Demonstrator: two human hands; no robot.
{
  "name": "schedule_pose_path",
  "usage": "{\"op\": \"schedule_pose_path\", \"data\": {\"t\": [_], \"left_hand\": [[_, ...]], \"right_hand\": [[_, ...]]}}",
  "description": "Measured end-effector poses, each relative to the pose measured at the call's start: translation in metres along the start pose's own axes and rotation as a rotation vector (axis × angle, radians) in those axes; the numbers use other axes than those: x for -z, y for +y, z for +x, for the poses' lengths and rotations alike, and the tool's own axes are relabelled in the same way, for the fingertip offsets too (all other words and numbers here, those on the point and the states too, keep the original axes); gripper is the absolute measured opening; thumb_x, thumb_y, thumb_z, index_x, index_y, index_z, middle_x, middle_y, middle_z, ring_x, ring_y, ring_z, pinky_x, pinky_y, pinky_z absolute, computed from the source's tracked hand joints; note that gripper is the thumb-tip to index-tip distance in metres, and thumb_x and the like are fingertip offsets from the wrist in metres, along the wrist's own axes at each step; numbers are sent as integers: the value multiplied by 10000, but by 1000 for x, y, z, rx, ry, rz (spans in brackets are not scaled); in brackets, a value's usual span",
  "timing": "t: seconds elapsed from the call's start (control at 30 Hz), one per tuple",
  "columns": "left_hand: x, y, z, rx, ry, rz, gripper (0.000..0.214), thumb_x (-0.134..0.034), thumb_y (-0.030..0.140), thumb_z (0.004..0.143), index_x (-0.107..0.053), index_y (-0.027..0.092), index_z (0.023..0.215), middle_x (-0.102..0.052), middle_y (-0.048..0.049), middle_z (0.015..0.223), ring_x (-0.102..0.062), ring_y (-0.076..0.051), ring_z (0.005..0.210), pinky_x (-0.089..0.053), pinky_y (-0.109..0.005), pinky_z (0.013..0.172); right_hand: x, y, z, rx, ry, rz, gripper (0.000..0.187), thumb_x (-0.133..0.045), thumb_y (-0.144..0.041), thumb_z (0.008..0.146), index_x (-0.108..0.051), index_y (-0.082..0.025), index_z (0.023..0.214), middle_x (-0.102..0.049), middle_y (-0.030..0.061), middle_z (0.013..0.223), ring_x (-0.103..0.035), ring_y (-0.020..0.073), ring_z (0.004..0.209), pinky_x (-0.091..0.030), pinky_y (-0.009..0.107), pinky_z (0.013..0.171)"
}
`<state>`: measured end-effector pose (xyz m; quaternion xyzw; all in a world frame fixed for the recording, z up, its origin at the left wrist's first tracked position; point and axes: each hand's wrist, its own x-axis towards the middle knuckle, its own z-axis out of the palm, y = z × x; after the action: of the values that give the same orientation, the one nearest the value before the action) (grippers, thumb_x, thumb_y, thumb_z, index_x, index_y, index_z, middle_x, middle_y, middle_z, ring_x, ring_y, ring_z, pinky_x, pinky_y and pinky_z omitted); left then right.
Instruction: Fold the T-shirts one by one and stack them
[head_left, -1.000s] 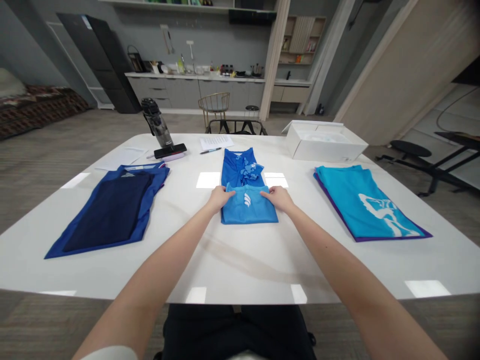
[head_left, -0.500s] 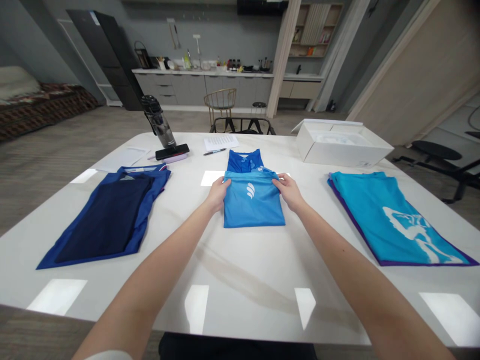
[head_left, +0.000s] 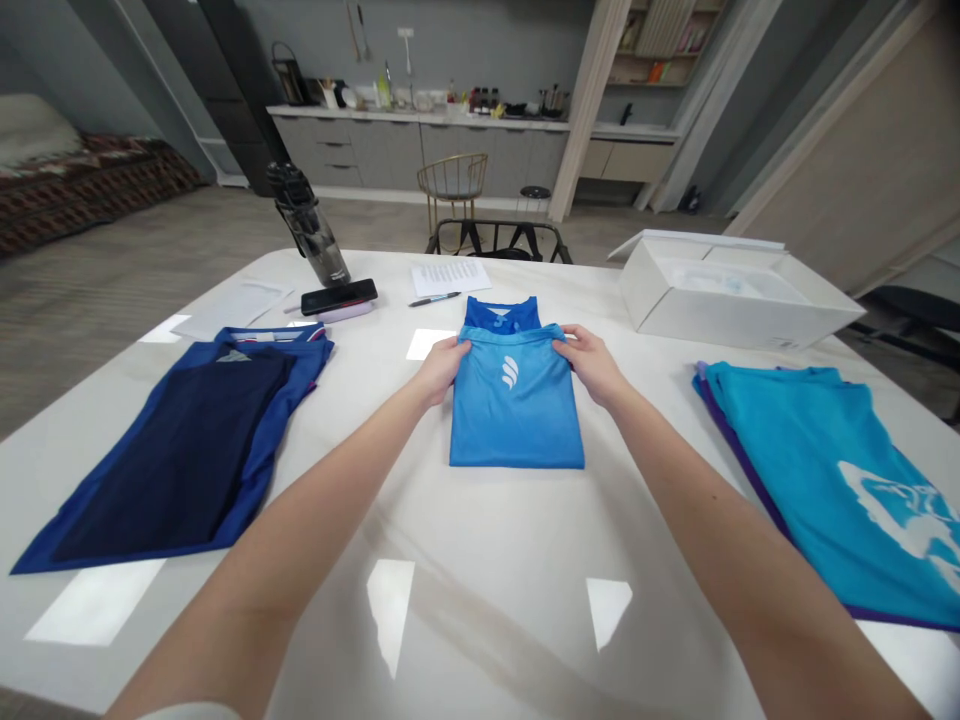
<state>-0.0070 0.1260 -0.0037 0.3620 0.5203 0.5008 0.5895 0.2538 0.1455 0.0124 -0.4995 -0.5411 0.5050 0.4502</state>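
Note:
A light blue shirt [head_left: 516,410] with a small white logo lies folded in the middle of the white table [head_left: 465,560]. My left hand [head_left: 441,366] pinches its far left corner, fingers closed on the cloth. My right hand [head_left: 594,362] grips the far right corner the same way. The folded-over layer reaches almost to the collar, with only a strip of darker blue showing beyond it.
A navy and blue shirt [head_left: 187,440] lies flat at the left, a turquoise shirt [head_left: 840,480] at the right. At the far side stand a water bottle [head_left: 307,225], a phone [head_left: 339,296], a paper with a pen [head_left: 448,276] and an open white box [head_left: 735,290].
Both hands have carried the shirt's lower edge away from me, folding it over the upper part until it nearly covers the collar. The view has tilted down and closer.

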Motion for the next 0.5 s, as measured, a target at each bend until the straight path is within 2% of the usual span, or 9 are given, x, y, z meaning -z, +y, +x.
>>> {"op": "schedule_pose_path", "data": {"t": [0.1,0.17,0.3,0.37,0.43,0.5], "left_hand": [[4,-2,21,22,103,209,124,-698,276,809,-729,170,867,-766,-66,788,-706,-218,729,-560,-333,717],[4,0,35,36,82,278,120,-700,266,800,-735,163,852,-761,-74,777,-706,-230,728,-556,-348,720],[-4,20,65,-51,-107,145,204,-719,307,795,-736,165,940,-764,-66,839,-722,-240,803,-564,-377,796],[-9,33,85,-130,-147,35,229,-723,315,801,-720,156,965,-752,-53,842,-720,-228,834,-561,-374,849],[-13,40,108,-189,-109,-8,209,-719,295,805,-703,144,948,-735,-42,822,-709,-210,826,-554,-358,868],[-14,37,133,-221,-21,39,165,-716,245,794,-695,139,918,-720,-36,807,-694,-199,802,-547,-344,856]], "right_hand": [[-4,9,21,-56,32,-9,396,-732,-345,697,-649,-204,1057,-736,21,840,-628,175,741,-466,291,687],[-4,14,33,-107,25,-48,342,-708,-279,692,-670,-184,1018,-730,31,813,-631,177,738,-476,297,699],[2,7,61,-83,0,-89,334,-695,-264,716,-692,-180,1039,-722,31,804,-618,175,733,-479,296,689],[7,0,82,-40,14,-51,378,-690,-295,743,-688,-198,1109,-726,26,845,-606,166,729,-477,290,678],[9,1,108,11,43,-16,431,-683,-310,762,-672,-213,1182,-728,26,896,-605,163,739,-488,296,694],[6,11,134,46,86,-22,472,-677,-306,768,-655,-211,1230,-723,31,919,-614,167,754,-506,314,728]]}}
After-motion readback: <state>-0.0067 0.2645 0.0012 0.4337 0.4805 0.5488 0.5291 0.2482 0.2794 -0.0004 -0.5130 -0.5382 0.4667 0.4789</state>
